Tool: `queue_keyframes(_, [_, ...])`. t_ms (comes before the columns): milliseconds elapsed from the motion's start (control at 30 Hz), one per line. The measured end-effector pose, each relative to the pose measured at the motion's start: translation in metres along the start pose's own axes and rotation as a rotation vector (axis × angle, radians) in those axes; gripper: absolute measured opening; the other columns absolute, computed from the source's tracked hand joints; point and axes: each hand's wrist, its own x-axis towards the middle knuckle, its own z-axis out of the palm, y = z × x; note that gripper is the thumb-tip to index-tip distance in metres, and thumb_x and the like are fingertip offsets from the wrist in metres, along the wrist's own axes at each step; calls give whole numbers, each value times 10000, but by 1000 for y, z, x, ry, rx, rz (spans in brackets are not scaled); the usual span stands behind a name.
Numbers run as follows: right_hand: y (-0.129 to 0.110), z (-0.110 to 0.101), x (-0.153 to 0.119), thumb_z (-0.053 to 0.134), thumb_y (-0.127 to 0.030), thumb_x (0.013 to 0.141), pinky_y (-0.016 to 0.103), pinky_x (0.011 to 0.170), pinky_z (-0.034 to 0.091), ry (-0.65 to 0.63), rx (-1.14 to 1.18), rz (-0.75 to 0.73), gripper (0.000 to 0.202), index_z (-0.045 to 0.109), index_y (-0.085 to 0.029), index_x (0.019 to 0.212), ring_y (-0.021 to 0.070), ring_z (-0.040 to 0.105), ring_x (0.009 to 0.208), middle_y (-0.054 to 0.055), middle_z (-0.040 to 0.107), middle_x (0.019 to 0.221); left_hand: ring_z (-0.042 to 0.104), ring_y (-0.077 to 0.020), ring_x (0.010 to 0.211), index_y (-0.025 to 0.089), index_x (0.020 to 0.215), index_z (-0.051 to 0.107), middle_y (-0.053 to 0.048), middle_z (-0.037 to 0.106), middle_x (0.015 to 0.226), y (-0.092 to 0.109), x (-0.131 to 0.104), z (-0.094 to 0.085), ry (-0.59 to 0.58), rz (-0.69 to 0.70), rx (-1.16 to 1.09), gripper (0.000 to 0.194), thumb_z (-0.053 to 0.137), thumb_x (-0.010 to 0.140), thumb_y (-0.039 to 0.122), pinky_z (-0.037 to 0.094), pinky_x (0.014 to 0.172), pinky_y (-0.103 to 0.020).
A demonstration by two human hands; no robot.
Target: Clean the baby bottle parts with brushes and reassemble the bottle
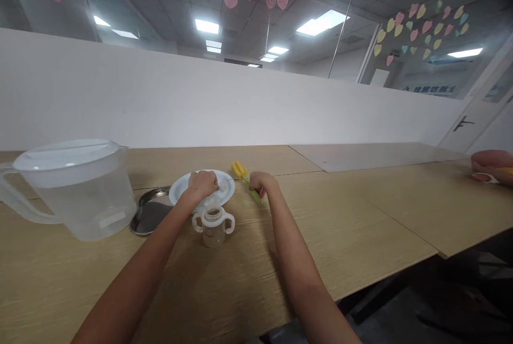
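A white plate (174, 193) lies on the wooden table with small whitish, translucent pieces on it. Over the plate, my left hand (203, 182) is closed on something I cannot make out. To its right, my right hand (262, 182) is closed round the green handle of a brush (239, 169) whose yellow sponge head points away from me. Just in front of the plate stands a clear baby bottle (214, 226), upright and uncapped, with a white collar and two side handles.
On the left stands a large clear pitcher (90, 194) with a white lid. A metal tray (150, 213) lies between it and the plate. Pinkish objects (492, 159) sit at the far right, and a white wall (240, 103) rises behind the table.
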Motion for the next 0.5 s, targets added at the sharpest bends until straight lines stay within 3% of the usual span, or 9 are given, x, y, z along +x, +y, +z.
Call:
queue_keyframes(100, [9,-11,-10,565,-115,741,251,529,505,-1,57,-28,129,644,-29,796,187,648,539,132,678,657,626,-232,907,221,826,712,-76,715,929,-5,-5,-10,29,-17,-18,191,544,757,280,397,834,-348])
queue_keyframes(233, [11,-29,-33,497,-111,754,236,492,485,100,111,-100,179,614,-26,860,165,631,503,163,686,762,616,-252,935,228,899,711,-88,706,979,-16,-14,-27,103,-56,-29,264,488,796,324,390,840,-360])
queue_keyframes(333, [-5,-38,-54,457,-145,777,206,478,452,196,115,-215,202,592,-52,894,131,608,516,155,679,842,616,-251,929,223,961,697,-79,701,1002,-26,-24,-40,175,-68,-64,333,421,825,350,404,779,-323])
queue_keyframes(433, [-33,-36,-73,467,-149,760,186,475,399,217,85,-354,138,594,-96,774,101,564,517,101,674,795,618,-237,898,205,962,687,-64,700,1001,-38,-35,-49,285,-47,-166,379,367,837,364,404,695,-284])
queue_keyframes(500, [-52,-31,-83,460,-147,757,185,493,356,242,24,-545,140,587,-117,707,92,535,542,64,659,726,616,-233,858,192,909,686,-64,704,952,-44,-42,-54,359,-62,-240,383,351,830,360,392,658,-275])
